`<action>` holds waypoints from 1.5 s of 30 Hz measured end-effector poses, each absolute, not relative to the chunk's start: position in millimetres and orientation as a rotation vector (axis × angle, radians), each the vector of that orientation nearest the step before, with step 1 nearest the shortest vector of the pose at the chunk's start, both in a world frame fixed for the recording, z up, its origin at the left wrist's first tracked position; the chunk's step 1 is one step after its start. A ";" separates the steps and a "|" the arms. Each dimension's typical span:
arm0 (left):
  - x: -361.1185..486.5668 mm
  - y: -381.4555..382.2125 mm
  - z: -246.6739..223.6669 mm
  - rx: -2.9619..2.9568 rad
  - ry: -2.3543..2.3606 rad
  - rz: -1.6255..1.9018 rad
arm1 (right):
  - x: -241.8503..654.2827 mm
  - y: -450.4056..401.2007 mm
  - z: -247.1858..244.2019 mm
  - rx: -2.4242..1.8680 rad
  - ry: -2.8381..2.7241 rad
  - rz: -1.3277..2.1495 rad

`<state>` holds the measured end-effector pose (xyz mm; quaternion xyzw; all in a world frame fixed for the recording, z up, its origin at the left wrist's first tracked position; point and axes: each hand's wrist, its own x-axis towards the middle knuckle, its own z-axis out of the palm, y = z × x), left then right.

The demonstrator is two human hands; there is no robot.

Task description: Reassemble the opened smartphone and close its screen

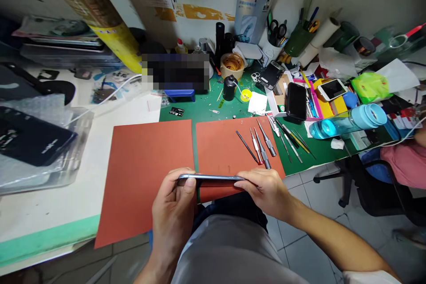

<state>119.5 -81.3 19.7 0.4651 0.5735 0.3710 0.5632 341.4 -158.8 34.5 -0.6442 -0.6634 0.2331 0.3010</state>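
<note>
Largest in my remote view, two red-orange mats (pixel 149 164) lie side by side. Over them I watch the left hand (pixel 175 204) pinching one end of a slim phone-like device (pixel 213 177), while the right hand (pixel 266 188) grips the other. The device hangs above the mats, edge-on to me (its faces escape me). Beyond it, slender tools (pixel 255 145) rest on the right mat.

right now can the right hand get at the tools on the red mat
Probably yes; nothing visible blocks the tools just beyond the right hand, though it grips the thin device.
</note>
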 end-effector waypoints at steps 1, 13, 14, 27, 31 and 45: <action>119.9 -81.9 19.2 1.067 1.346 0.871 | 341.3 -159.4 33.6 -1.708 -1.761 0.623; 132.4 -79.7 36.6 1.322 1.182 1.040 | 328.2 -147.0 42.4 -1.561 -1.815 0.480; 134.2 -79.8 39.2 1.332 1.170 1.042 | 326.5 -144.1 44.2 -1.540 -1.831 0.501; 124.8 -76.9 46.7 1.017 1.120 0.856 | 329.7 -148.6 51.0 -1.547 -1.388 1.043; 120.3 -79.4 51.0 1.029 1.116 0.821 | 330.3 -149.7 47.6 -1.519 -1.357 1.091; 94.9 -69.4 67.2 1.269 0.973 0.727 | 334.1 -143.7 57.9 -1.495 -1.539 1.032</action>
